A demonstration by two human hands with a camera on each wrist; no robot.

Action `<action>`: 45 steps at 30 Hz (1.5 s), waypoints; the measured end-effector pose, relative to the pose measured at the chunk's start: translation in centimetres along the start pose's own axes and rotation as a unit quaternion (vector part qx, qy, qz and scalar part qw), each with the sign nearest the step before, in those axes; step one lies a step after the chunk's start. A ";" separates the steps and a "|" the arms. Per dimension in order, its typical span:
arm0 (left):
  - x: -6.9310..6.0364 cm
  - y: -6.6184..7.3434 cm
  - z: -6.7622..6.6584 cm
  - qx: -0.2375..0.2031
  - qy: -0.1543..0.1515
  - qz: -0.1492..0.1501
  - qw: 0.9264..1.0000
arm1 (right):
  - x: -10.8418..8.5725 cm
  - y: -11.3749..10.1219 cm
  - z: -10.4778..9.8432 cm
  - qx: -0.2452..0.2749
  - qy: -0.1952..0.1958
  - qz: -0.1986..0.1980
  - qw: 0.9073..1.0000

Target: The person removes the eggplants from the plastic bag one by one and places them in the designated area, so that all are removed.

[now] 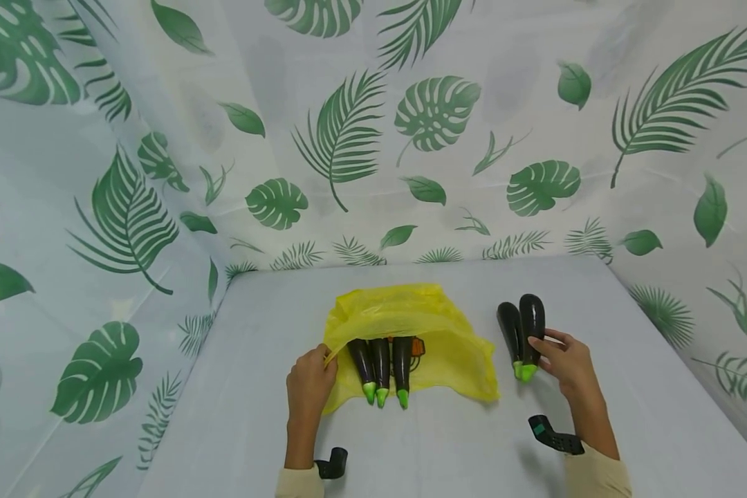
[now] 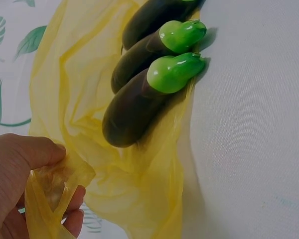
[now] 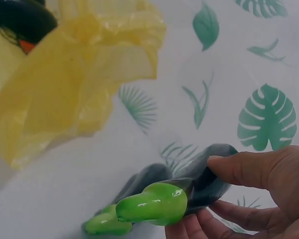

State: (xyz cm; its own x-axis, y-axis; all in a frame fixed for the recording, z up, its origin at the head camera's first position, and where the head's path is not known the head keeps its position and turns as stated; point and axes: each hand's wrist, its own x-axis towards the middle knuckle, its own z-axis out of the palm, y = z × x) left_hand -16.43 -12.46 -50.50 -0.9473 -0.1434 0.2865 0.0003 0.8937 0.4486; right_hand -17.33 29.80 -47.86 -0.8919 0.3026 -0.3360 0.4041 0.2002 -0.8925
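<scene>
A yellow plastic bag (image 1: 454,360) lies spread on the table with its mouth toward me. My left hand (image 1: 311,384) pinches the bag's left edge between thumb and fingers, as the left wrist view also shows at the bag (image 2: 154,199). Three dark eggplants (image 1: 381,363) with green stem ends lie side by side in the mouth, their far ends hidden under the yellow film. To the right of the bag, my right hand (image 1: 566,363) grips another eggplant (image 3: 209,179) between thumb and fingers. One more eggplant (image 1: 509,332) lies just left of it.
The white table (image 1: 255,332) runs back to a leaf-printed curtain (image 1: 361,228), which also rises on both sides. Orange and black print (image 1: 418,349) shows on the bag beside the eggplants. A black camera mount (image 1: 554,437) sits on my right wrist.
</scene>
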 end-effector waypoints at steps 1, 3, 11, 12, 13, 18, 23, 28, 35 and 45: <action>0.0 0.0 0.0 0.000 0.001 0.001 1.000 | 0.3 0.1 -0.1 -0.001 0.004 0.000 1.000; 0.0 0.0 0.0 0.001 0.000 0.001 1.000 | 0.8 0.5 -0.3 0.000 0.016 0.002 1.000; -0.1 -0.2 0.1 0.004 -0.002 -0.004 1.000 | 2.7 1.0 -1.1 -0.033 0.027 0.021 0.999; -0.1 -0.3 0.1 0.005 -0.002 -0.004 1.000 | 3.0 1.0 -1.1 -0.040 0.032 0.026 0.998; -0.1 -0.3 0.1 0.005 -0.001 -0.004 1.000 | 3.2 1.0 -1.1 -0.044 0.037 0.030 0.998; -0.2 -0.2 0.2 0.005 0.002 0.000 1.000 | 4.4 1.5 -1.0 -0.066 0.058 0.040 0.995; -0.2 -0.2 0.0 0.001 0.005 0.002 1.000 | 5.2 2.0 -0.7 -0.065 0.068 0.045 0.994; -0.2 -0.3 -0.1 0.003 -0.002 -0.004 1.000 | 5.6 2.2 -0.5 -0.070 0.073 0.039 0.994; -0.1 -0.3 0.1 0.004 -0.008 -0.003 1.000 | 5.8 2.5 -0.3 -0.084 0.072 0.036 0.993; -0.2 -0.3 0.0 0.004 -0.005 0.002 1.000 | 5.7 2.5 -0.4 -0.077 0.057 0.032 0.995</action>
State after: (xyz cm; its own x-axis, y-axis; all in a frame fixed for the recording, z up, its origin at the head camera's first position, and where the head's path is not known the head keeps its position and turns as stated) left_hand -16.24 -12.70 -50.74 -0.9503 -0.1362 0.2799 0.0013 0.8975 0.4410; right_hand -21.28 32.45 -51.90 -0.8383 0.4214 -0.3458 0.4929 0.3149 -0.8111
